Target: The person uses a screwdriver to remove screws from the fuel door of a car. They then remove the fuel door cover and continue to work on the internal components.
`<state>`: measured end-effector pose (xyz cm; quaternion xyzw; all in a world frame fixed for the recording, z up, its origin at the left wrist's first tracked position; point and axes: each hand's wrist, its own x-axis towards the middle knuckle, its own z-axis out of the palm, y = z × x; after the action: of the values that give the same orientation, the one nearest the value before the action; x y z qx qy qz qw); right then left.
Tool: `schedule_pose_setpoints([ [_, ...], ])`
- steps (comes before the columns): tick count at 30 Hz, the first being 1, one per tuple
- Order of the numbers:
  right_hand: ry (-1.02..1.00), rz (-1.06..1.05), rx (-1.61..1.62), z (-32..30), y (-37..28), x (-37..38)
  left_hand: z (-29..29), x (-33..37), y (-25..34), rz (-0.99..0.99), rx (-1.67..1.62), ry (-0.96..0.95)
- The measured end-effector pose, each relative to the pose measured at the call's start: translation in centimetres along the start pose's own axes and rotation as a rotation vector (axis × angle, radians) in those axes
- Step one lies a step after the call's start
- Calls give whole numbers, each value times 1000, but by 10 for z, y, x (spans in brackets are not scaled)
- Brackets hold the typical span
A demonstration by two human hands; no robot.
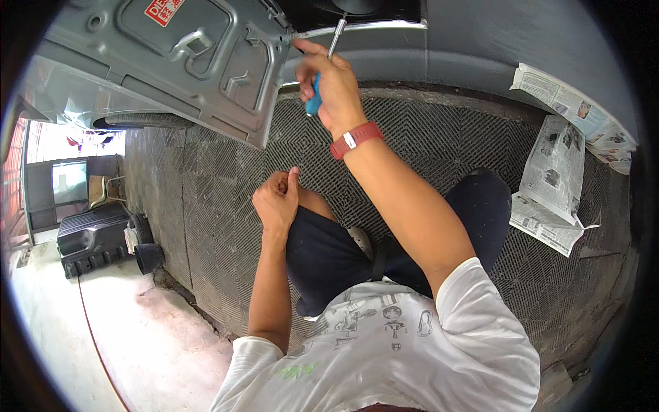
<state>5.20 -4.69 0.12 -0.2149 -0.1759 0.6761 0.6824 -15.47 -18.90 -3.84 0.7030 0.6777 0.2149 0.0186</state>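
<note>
The right hand (334,86) holds a driver (336,41). Its blue handle (314,101) lies in the palm, the lower end showing below the curled fingers, while the metal shaft comes out above the hand and slants up and slightly to the right. The lower fingers are bent in around the handle, somewhat blurred; the index finger (312,47) is held out to the left, away from the shaft, its tip at the hinge-side corner of a grey panel (154,65). Whether that tip touches the panel cannot be told. The driver's far end is near the bright lower edge of a dark opening (295,10) in the grey bodywork (494,48); contact there is unclear too.

The left hand (276,202) is at the left knee, well apart from the driver, below the panel's lower corner. Its fingers are folded in toward the palm and the thumb points up.

The panel stands swung out at the upper left, with a red label (163,10) near its top. A red watch (356,141) circles the right wrist. Beneath the person is a dark ribbed mat (419,130). Newspaper sheets (552,168) lie to the right, one against the bodywork. On the far left, a black bucket (149,257) stands beside a dark box (93,237).
</note>
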Motion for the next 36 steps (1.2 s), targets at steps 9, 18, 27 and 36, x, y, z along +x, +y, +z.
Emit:
schedule_pose_setpoints([
  [9, -191, 43, 353, 0, 10, 22, -6, -6, -24, -27, -29, 32],
  [18, -455, 83, 567, -10, 16, 26, -12, -10, -31, -25, -28, 22],
  [27, -412, 98, 535, -9, 21, 33, -14, -14, -32, -52, -8, 11],
  [36, -390, 86, 530, -7, 20, 32, -18, -15, -32, -102, -36, -6],
])
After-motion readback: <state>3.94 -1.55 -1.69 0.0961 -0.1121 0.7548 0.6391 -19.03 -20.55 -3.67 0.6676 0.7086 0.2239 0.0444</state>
